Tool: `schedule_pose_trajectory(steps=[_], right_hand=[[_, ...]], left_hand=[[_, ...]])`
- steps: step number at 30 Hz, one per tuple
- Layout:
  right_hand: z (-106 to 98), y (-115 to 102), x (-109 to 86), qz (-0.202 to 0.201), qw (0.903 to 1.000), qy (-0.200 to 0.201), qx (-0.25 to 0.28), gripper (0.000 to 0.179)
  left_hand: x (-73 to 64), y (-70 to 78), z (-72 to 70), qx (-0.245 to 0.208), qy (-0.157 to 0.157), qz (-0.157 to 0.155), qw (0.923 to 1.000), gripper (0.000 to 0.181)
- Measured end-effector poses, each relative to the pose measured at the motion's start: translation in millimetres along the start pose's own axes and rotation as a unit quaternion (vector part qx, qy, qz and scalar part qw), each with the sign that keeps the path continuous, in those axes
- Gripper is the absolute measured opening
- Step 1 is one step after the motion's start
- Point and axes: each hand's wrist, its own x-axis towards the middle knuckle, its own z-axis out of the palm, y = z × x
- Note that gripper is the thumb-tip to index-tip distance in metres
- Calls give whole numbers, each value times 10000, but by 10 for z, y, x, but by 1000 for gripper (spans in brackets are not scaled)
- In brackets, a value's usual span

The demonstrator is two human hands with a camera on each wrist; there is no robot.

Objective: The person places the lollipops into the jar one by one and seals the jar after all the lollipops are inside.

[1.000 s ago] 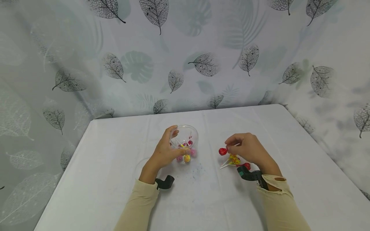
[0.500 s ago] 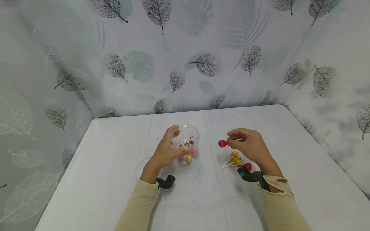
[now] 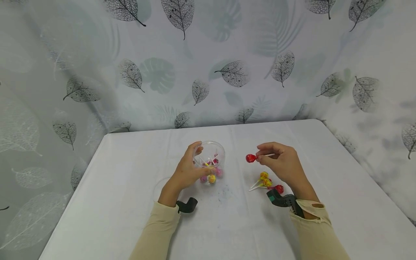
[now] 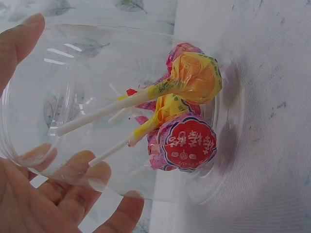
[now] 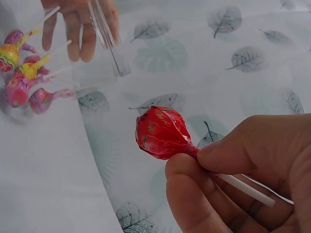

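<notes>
My left hand (image 3: pixel 185 169) grips a clear plastic jar (image 3: pixel 220 150), its thumb on the near side and fingers on the far side. The jar stands upright on the table with its mouth uncovered. Several wrapped lollipops, pink and yellow, lie inside at the bottom, and a yellow one (image 4: pixel 197 77) shows close up in the left wrist view. Raised to the jar's right, my right hand (image 3: pixel 282 160) pinches a red lollipop (image 5: pixel 163 133) where its wrapper meets the stick. The candy end points left, toward the jar.
Below the right hand lie yellow lollipops (image 3: pixel 264 179) and another red lollipop (image 3: pixel 278 189), sticks mostly pointing left. A clear round lid (image 3: pixel 156 186) lies partly behind the left wrist. White cloth covers the table (image 3: pixel 130 216); a leaf-print curtain (image 3: pixel 208 54) rises behind.
My right hand has lifted the red lollipop up and away from the pile, uncovering the yellow ones. The left hand keeps its grip on the jar.
</notes>
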Motion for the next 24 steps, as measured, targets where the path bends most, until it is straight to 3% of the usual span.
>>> schedule_pose_trajectory(steps=[24], right_hand=[[49,-103,-5,-252,9988,372,183,21]], left_hand=[[5,-26,7,-15,34,-5,10000,100]])
